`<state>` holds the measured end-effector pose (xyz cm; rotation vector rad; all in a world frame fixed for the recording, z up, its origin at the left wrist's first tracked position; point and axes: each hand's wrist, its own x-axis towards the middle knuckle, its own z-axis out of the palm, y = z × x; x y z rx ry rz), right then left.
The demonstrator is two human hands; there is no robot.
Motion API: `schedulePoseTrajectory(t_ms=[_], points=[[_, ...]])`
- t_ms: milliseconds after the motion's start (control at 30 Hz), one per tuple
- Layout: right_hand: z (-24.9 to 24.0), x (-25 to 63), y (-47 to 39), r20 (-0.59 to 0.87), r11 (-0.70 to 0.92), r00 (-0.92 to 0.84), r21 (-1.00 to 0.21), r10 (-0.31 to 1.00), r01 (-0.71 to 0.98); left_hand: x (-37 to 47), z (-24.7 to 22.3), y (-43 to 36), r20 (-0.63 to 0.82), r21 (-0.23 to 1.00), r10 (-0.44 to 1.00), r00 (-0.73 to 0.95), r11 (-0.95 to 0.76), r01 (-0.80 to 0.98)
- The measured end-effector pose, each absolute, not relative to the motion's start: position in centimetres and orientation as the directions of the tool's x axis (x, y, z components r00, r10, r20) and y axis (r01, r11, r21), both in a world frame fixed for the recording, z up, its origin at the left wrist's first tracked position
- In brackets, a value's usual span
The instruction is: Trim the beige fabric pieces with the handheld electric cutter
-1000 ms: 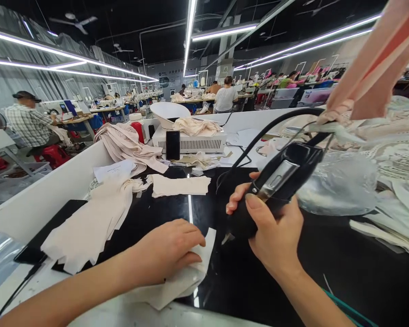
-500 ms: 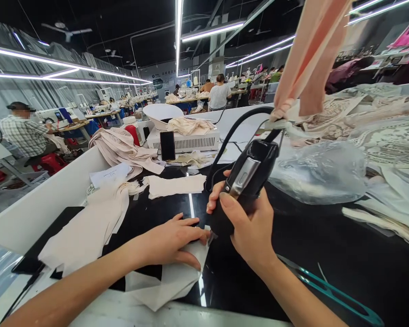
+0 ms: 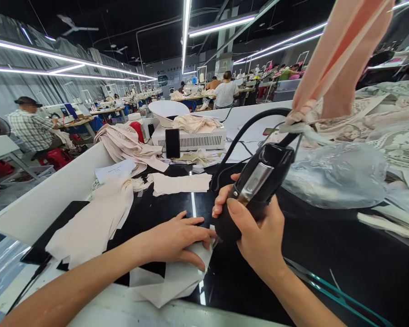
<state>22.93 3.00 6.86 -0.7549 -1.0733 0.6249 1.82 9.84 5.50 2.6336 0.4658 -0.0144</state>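
My right hand (image 3: 259,227) is wrapped round a black corded hand tool (image 3: 257,179) with a silver metal plate on its upper side. The tool is tilted, its lower end close to the table top, and its exact kind does not show. A pink cloth strip (image 3: 327,68) is tied at its upper end, where a black cord loops away. My left hand (image 3: 180,238) lies flat with fingers spread on thin white fabric pieces (image 3: 177,281). Its fingertips are close to the tool's lower end, where the contact with the fabric is hard to make out.
Pale fabric pieces (image 3: 92,218) lie at left, and another strip (image 3: 182,182) lies ahead. A phone (image 3: 172,143) leans against a white vented box (image 3: 197,140). At right are a clear plastic bag (image 3: 337,177), lace pieces (image 3: 402,145) and a long teal tool (image 3: 341,293). People work at machines beyond.
The view has shifted slightly, so most things appear farther right. My right hand still grips the tool, and my left hand stays on the white fabric.
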Motion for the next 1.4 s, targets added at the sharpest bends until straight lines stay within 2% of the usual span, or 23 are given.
schedulePoseTrajectory(t_ms=[233,433,667,900,1100,1200,1267,1400], points=[[6.9,22.7,3.0,0.536,0.604,0.408,-0.795,0.739,-0.048,2.1,5.4,10.1,-0.103,0.475,0.326,0.94,-0.814,0.334],[6.7,22.0,2.2,0.503,0.613,0.444,-0.778,0.741,-0.142,2.7,6.7,10.2,-0.189,0.545,0.314,0.93,-0.755,0.366],[6.6,21.9,1.6,0.491,0.596,0.425,-0.787,0.761,-0.158,3.3,7.0,10.0,-0.178,0.504,0.312,0.933,-0.786,0.358],[7.3,21.4,0.7,0.548,0.643,0.393,-0.749,0.738,-0.162,3.1,6.6,10.2,-0.175,0.548,0.314,0.933,-0.756,0.357],[7.1,21.2,0.7,0.557,0.647,0.392,-0.749,0.732,-0.143,3.4,6.7,10.2,-0.171,0.519,0.311,0.935,-0.778,0.354],[7.6,21.2,0.9,0.536,0.636,0.398,-0.751,0.744,-0.177,3.1,6.6,10.1,-0.118,0.495,0.307,0.944,-0.806,0.324],[8.1,21.4,0.9,0.526,0.639,0.418,-0.745,0.74,-0.194,2.4,6.4,9.5,-0.025,0.453,0.331,0.943,-0.838,0.305],[8.7,22.0,1.0,0.525,0.653,0.451,-0.733,0.722,-0.191,0.7,5.2,6.2,0.221,0.263,0.439,0.871,-0.887,0.38]])
